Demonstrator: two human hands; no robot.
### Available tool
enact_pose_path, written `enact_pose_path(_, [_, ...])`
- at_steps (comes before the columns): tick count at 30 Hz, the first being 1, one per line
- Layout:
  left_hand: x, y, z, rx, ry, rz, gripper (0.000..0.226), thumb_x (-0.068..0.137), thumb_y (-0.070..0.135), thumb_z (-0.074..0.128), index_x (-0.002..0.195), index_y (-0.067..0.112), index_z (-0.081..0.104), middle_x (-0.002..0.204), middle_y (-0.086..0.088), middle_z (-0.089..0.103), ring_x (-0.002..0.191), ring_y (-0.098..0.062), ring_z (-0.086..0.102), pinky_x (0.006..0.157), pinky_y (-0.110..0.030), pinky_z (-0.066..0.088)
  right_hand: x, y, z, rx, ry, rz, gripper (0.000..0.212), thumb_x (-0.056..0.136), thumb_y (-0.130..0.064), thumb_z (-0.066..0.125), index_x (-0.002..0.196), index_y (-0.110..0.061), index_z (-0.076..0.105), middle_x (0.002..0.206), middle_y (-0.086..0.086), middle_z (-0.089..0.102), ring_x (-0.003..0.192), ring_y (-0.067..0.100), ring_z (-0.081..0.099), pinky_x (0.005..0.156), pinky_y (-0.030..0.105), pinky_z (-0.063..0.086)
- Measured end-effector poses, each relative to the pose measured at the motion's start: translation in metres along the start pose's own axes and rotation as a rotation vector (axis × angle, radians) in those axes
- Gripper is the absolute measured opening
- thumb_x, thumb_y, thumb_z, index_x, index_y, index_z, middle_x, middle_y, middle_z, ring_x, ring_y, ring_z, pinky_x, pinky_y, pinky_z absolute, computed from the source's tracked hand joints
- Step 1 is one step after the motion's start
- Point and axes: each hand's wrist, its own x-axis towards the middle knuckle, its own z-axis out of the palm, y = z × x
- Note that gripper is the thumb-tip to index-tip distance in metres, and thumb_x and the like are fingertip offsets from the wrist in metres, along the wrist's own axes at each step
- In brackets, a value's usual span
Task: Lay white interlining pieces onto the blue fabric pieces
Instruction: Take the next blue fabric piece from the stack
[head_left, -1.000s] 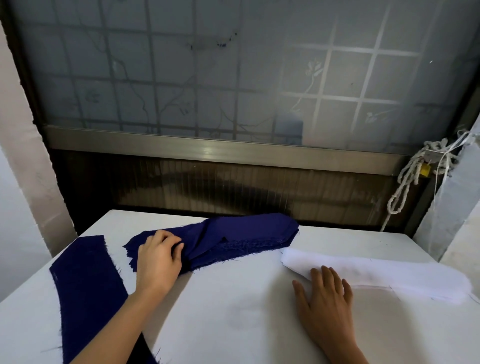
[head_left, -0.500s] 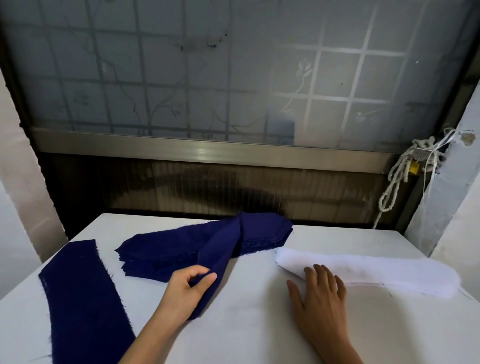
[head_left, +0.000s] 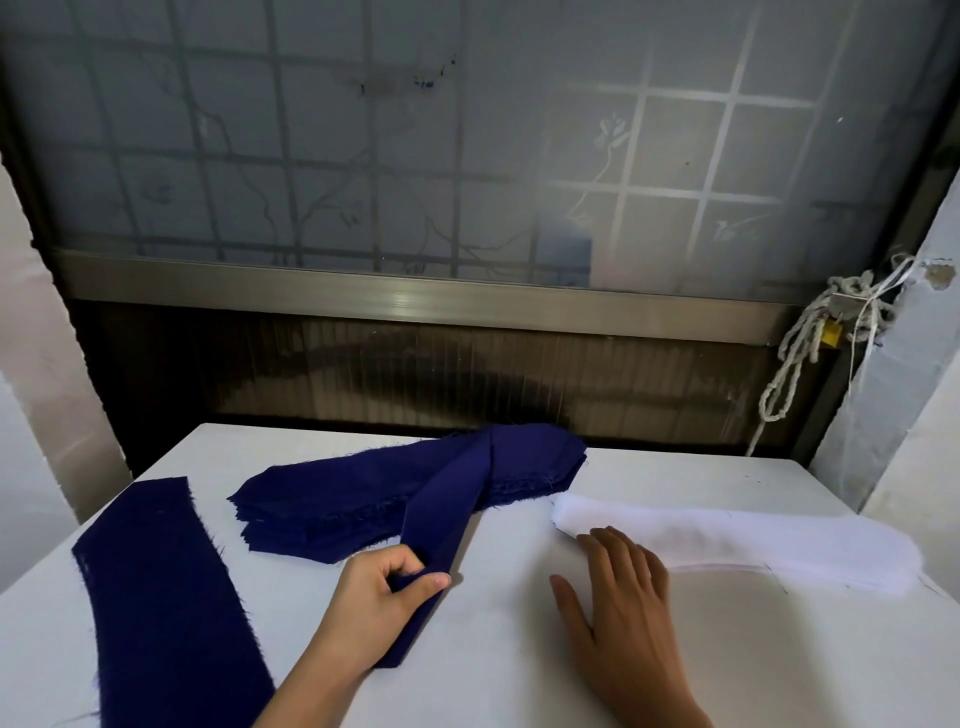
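A stack of dark blue fabric pieces lies at the middle back of the white table. My left hand pinches one blue piece between thumb and fingers; it trails from the stack's far end toward me. Another blue piece lies flat alone at the left. A stack of white interlining pieces stretches along the right. My right hand lies flat on the table, its fingertips touching the near left end of the white stack.
A frosted window with a metal sill stands behind the table's far edge. A knotted rope and padlock hang at the right by a wall. The table's left edge runs close to the lone blue piece.
My left hand took the top blue piece from the stack's left end and has drawn it toward me and to the right. My right hand has stayed by the white stack.
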Motion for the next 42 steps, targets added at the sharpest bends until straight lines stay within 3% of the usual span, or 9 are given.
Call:
enact_pose_path(6, [-0.001, 0.003, -0.004, -0.056, 0.007, -0.018, 0.020, 0.079, 0.024, 0.082, 0.065, 0.020, 0.069, 0.074, -0.006, 0.069, 0.066, -0.017, 0.062, 0.063, -0.018, 0.049, 0.001, 0.002, 0.003, 0.010, -0.011, -0.015, 0.052, 0.090, -0.051, 0.040, 0.118, -0.013, 0.062, 0.120, 0.004, 0.062, 0.116, 0.028, 0.057, 0.098, 0.041, 0.037])
enact_pose_path(11, [-0.006, 0.003, -0.003, -0.082, 0.009, -0.027, 0.022, 0.077, 0.009, 0.084, 0.079, 0.031, 0.078, 0.089, 0.014, 0.075, 0.088, -0.002, 0.068, 0.075, -0.007, 0.048, 0.001, 0.003, 0.006, 0.008, 0.024, -0.041, 0.051, 0.089, -0.049, 0.042, 0.116, -0.011, 0.063, 0.117, 0.004, 0.062, 0.111, 0.028, 0.058, 0.094, 0.039, 0.035])
enact_pose_path(20, [-0.009, 0.010, -0.003, -0.176, 0.062, -0.073, 0.023, 0.077, 0.007, 0.084, 0.073, 0.029, 0.080, 0.084, 0.012, 0.077, 0.083, -0.001, 0.070, 0.071, -0.006, 0.048, -0.001, 0.004, 0.008, 0.004, 0.063, -0.091, 0.050, 0.087, -0.048, 0.044, 0.114, -0.010, 0.064, 0.115, 0.005, 0.062, 0.107, 0.028, 0.060, 0.092, 0.037, 0.036])
enact_pose_path(24, [-0.011, 0.014, -0.006, -0.212, -0.150, -0.013, 0.019, 0.072, 0.011, 0.087, 0.065, 0.024, 0.077, 0.084, -0.002, 0.076, 0.077, -0.009, 0.069, 0.075, -0.018, 0.051, -0.002, -0.005, 0.004, -0.001, 0.065, -0.208, 0.051, 0.083, -0.046, 0.053, 0.122, -0.013, 0.063, 0.128, 0.005, 0.061, 0.118, 0.027, 0.059, 0.100, 0.038, 0.032])
enact_pose_path(29, [-0.011, 0.017, -0.012, -0.314, -0.545, -0.050, 0.023, 0.063, 0.023, 0.089, 0.057, 0.025, 0.067, 0.114, -0.004, 0.074, 0.107, -0.014, 0.068, 0.090, -0.020, 0.049, -0.006, -0.031, 0.005, 0.056, 0.124, -0.548, 0.060, 0.074, -0.026, 0.062, 0.133, -0.019, 0.057, 0.149, -0.002, 0.044, 0.138, 0.019, 0.040, 0.108, 0.042, 0.031])
enact_pose_path(34, [-0.014, 0.017, -0.026, -0.655, -0.720, -0.132, 0.031, 0.070, 0.019, 0.088, 0.061, 0.021, 0.059, 0.072, -0.003, 0.067, 0.061, -0.010, 0.058, 0.058, -0.019, 0.045, -0.009, -0.036, 0.019, 0.211, 0.258, -0.608, 0.028, 0.075, -0.010, 0.057, 0.096, -0.020, 0.073, 0.088, -0.008, 0.069, 0.103, 0.012, 0.064, 0.108, 0.038, 0.034])
enact_pose_path(38, [-0.015, 0.016, -0.036, -1.114, -0.676, -0.131, 0.014, 0.088, 0.010, 0.072, 0.076, 0.012, 0.065, 0.077, -0.008, 0.068, 0.065, -0.015, 0.066, 0.061, -0.023, 0.054, -0.005, -0.012, 0.012, 0.217, 0.312, -0.446, 0.024, 0.071, -0.012, 0.058, 0.089, -0.015, 0.073, 0.086, -0.007, 0.068, 0.090, 0.012, 0.064, 0.104, 0.037, 0.035])
enact_pose_path(40, [-0.017, 0.012, -0.039, -1.278, -0.435, -0.270, 0.027, 0.099, 0.010, 0.054, 0.082, 0.008, 0.075, 0.086, -0.014, 0.074, 0.072, -0.023, 0.073, 0.065, -0.032, 0.061, -0.003, 0.001, 0.002, 0.234, 0.334, -0.327, 0.028, 0.069, -0.017, 0.055, 0.090, -0.013, 0.073, 0.088, -0.007, 0.069, 0.089, 0.010, 0.061, 0.104, 0.032, 0.032])
enact_pose_path(42, [-0.017, 0.006, -0.040, -1.300, -0.115, -0.364, 0.025, 0.089, 0.023, 0.059, 0.076, 0.014, 0.078, 0.078, -0.013, 0.075, 0.063, -0.025, 0.073, 0.053, -0.036, 0.060, -0.003, 0.011, -0.008, 0.285, 0.363, -0.188, 0.031, 0.070, -0.022, 0.053, 0.092, -0.012, 0.072, 0.085, -0.006, 0.068, 0.092, 0.004, 0.056, 0.105, 0.028, 0.028])
